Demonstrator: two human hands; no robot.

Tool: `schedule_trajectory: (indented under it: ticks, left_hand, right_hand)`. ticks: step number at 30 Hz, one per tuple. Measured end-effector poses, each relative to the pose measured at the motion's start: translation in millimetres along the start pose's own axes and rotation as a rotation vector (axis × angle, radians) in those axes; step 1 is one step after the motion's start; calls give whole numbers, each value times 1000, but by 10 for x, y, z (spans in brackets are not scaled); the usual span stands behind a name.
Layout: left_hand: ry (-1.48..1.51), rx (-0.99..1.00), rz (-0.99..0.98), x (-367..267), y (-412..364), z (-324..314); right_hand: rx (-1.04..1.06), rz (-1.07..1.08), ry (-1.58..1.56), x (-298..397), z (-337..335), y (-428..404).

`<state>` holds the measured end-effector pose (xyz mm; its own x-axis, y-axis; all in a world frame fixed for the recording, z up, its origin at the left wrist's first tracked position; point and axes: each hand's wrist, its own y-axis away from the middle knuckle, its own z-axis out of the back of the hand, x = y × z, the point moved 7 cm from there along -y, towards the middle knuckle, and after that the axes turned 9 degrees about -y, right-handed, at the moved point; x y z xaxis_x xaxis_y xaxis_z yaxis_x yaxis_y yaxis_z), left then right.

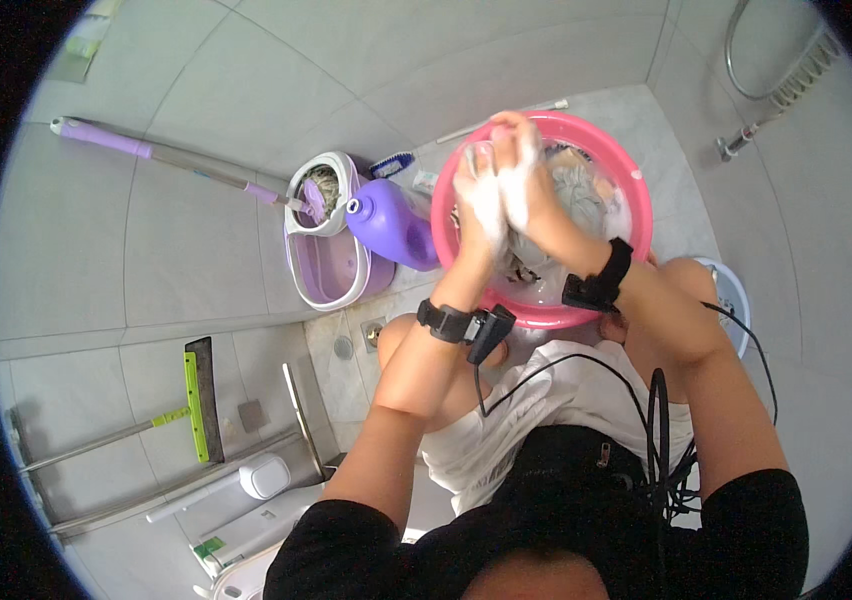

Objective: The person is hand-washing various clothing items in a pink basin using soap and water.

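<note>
My left hand [480,199] and my right hand [525,176] are pressed close together, both coated in white suds. They are over the left part of a round pink plastic basin [643,217], with the fingers near its far rim. Motion blurs the fingers, and whether anything lies between them cannot be told. Wet grey cloth [576,196] sits in foamy water [616,217] inside the basin, along with some patterned fabric [522,271] partly under my forearms. A black strap with a small device is around each wrist.
Left of the basin stand a purple detergent jug [396,225], a purple mop bucket [377,274] with a mop [201,174], and a blue scrub brush [392,164]. A light-blue basin [739,300] is beside my right knee. Black cables [658,420] hang across my lap. A green squeegee [193,405] leans left.
</note>
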<state>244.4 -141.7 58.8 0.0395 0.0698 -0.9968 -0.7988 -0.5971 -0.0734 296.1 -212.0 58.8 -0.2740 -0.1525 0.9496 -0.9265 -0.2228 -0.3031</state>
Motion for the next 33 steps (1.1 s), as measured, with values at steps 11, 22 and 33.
schedule_trajectory:
  ticks: [11,22,33]
  left_hand:
    - [-377,40,-239,-239,45,-22]
    - [-678,107,-266,-116,-105,-67]
    - [-543,45,-425,-207,60,-114]
  right_hand:
    - [-168,-563,-677,-364,-101,89]
    - [-325,-756,-987,-506,-188,214]
    - [-189,-895,-1097,-525,-192,263]
